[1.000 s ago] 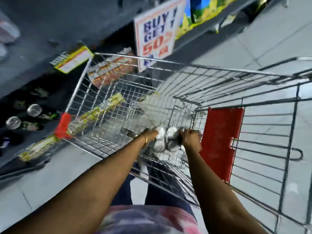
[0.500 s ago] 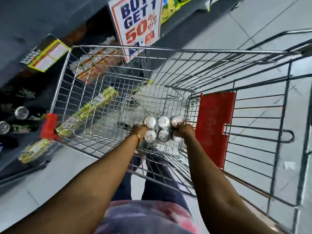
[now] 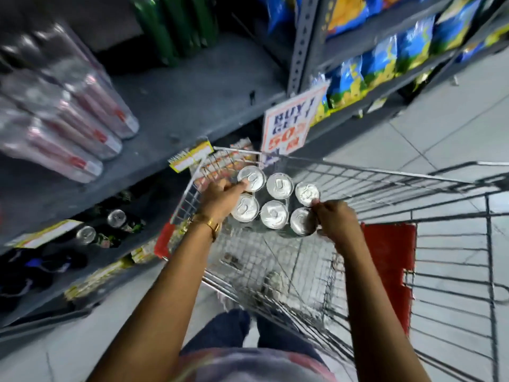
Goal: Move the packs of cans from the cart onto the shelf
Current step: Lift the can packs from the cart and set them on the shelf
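Note:
A pack of cans (image 3: 276,202), silver tops up in two rows of three, hangs in the air above the wire cart (image 3: 385,183), near its left front corner. My left hand (image 3: 220,199) grips the pack's left side and my right hand (image 3: 334,220) grips its right side. The grey shelf (image 3: 192,106) lies to the left and ahead, with bare board between the goods on it. On the cart's floor sits a small blurred item.
Wrapped clear bottles (image 3: 63,117) lie on the shelf's left part, green bottles (image 3: 176,26) stand at its back. A promo sign (image 3: 292,119) hangs at the shelf post. Loose cans (image 3: 115,217) sit on the lower shelf. Snack bags (image 3: 380,59) fill the right rack.
Both hands have lifted the pack from the cart's bottom up above its rim and toward the shelf. My view has tilted up, bringing the shelf into sight.

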A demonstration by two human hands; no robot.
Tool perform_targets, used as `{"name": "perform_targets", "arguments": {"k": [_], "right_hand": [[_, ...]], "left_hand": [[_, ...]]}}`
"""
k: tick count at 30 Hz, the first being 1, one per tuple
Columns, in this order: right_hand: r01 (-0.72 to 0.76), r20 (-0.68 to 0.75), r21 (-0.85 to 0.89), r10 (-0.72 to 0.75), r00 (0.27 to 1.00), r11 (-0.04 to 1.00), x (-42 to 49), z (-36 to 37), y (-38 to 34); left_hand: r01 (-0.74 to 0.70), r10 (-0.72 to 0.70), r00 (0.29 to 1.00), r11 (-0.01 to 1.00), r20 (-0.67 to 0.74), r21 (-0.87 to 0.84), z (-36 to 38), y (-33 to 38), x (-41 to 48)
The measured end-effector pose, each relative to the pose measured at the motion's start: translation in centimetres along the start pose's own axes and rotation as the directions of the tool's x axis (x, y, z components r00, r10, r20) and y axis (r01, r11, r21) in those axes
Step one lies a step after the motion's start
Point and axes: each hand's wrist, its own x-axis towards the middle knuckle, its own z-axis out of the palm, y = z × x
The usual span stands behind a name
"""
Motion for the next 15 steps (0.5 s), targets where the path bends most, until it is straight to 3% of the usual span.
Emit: {"name": "perform_targets", "arguments": {"k": [3,6,10,15], "right_hand": [[0.128,-0.033,0.070,-0.125,0.992,0.989,-0.6,-1.6,-5.1],[0.226,-0.015,0.131,-0.226,0.974,0.965,-0.1,-2.4,-11.6],[0.364,0.005,0.131,-0.367,0.930,0.922,1.7,-2.8,-19.5],[0.441,-0.053,0.050,-0.439,0.897,0.896,4.6,-1.9,-26.5]], "left_hand": [[-0.146,0.140,0.988,0.984,-0.066,-0.102,-3.3,3.4,0.3],[-0.224,0.192,0.961,0.961,-0.197,-0.159,-7.3,7.1,1.5],[-0.331,0.264,0.892,0.934,-0.367,-0.133,-11.6,11.4,5.1],[-0.279,0.206,0.898,0.949,-0.390,-0.143,-14.6,14.7,9.5]]}}
